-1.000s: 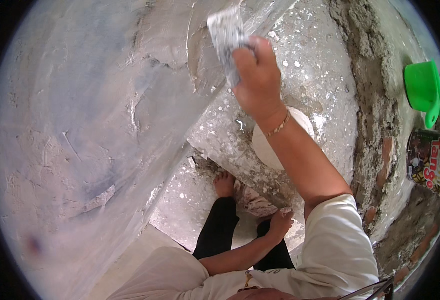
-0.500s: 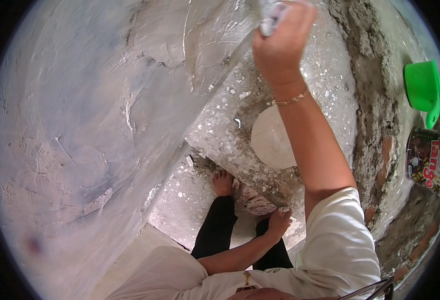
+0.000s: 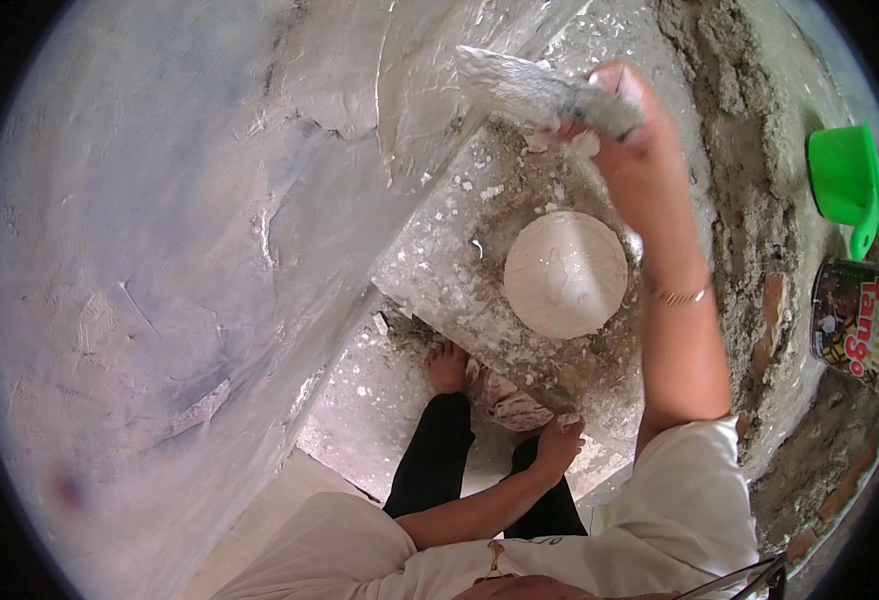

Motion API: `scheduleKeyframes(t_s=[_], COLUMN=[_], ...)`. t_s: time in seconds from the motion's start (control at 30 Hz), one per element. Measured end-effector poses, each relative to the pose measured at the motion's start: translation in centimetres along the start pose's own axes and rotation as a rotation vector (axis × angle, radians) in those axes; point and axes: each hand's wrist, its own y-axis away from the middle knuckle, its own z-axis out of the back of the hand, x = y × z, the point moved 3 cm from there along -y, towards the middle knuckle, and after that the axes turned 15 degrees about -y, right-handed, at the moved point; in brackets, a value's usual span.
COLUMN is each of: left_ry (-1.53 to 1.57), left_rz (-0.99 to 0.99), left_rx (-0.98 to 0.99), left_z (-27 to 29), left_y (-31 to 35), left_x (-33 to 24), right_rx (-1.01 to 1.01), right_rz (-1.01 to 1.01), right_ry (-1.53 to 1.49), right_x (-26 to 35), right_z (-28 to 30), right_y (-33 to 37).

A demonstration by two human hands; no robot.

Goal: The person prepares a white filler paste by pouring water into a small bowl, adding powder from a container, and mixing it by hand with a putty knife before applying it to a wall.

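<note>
Tub (image 3: 566,275) mouth uncovered, access from above OK. Left lane open: bare ledge (image 3: 442,248) between tub and wall (image 3: 190,220), along ledge's left edge. Right side tight: right forearm (image 3: 687,350) runs just beside tub. Beyond tub, right hand (image 3: 636,150) and trowel (image 3: 510,84) block; blade extends toward wall, can't tell if touching. Near edge crowded: left hand (image 3: 560,447), crumpled bundle (image 3: 510,402). Green scoop (image 3: 844,175) sits past right edge, well apart.

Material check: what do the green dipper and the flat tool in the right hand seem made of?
Green dipper: probably plastic, smooth, going by its even, bright colour and moulded-looking shape. Flat tool: possibly metal, thin-bladed, but too smeared to show its finish.
</note>
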Motion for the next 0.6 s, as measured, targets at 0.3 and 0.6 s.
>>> scheduleKeyframes(t_s=[0.3,0.6], left_ry=[0.042,0.096], left_rz=[-0.009,-0.002], left_rx=[-0.029,0.011], left_z=[-0.5,-0.8], left_y=[-0.1,-0.5], left_x=[-0.1,0.3], right_rx=[0.338,0.003], right_rz=[-0.118,0.201], right_ry=[-0.034,0.233], right_x=[1.2,9.7], right_z=[1.6,2.8], right_y=[-11.3,-10.2])
